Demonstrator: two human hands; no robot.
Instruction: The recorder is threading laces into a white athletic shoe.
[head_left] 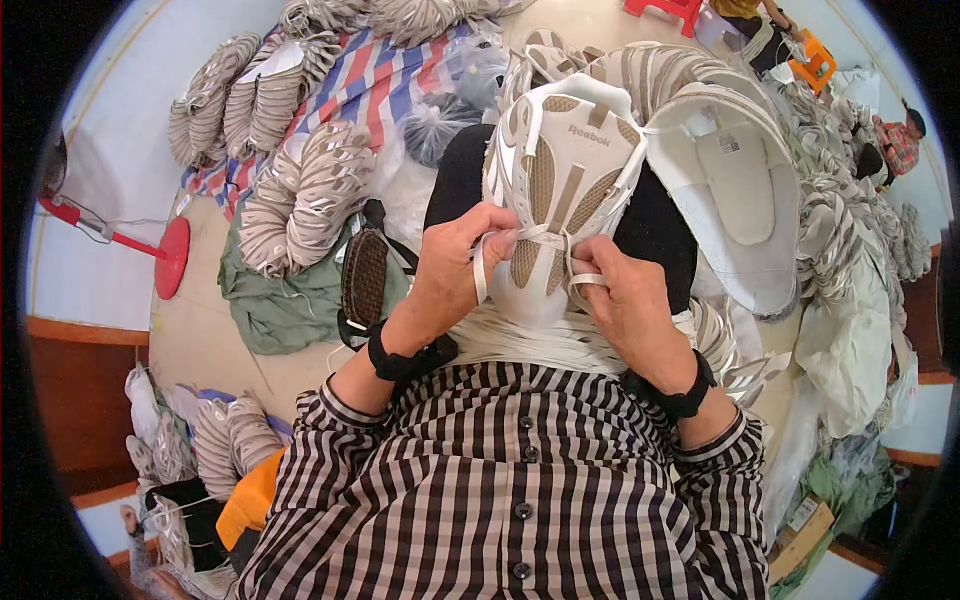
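Observation:
A white and tan shoe upper (568, 150) lies across my lap, its mesh panels facing up and its toe toward me. A pale flat shoelace (545, 236) crosses the upper near the toe, its two ends drawn out to the sides. My left hand (462, 262) pinches one lace end at the upper's left edge. On the other side, my right hand (622, 290) grips the other end between thumb and curled fingers. Beneath the toe, a bunch of loose pale laces (530, 340) rests against my waist.
Right of the upper lies a white sole-shaped piece (735, 190). Bundled uppers (305, 200) sit at left by a green cloth (275, 305), a dark woven bag (365, 278) and a red-based stand (172, 258). More uppers (830, 240) are heaped at right; people work at far right.

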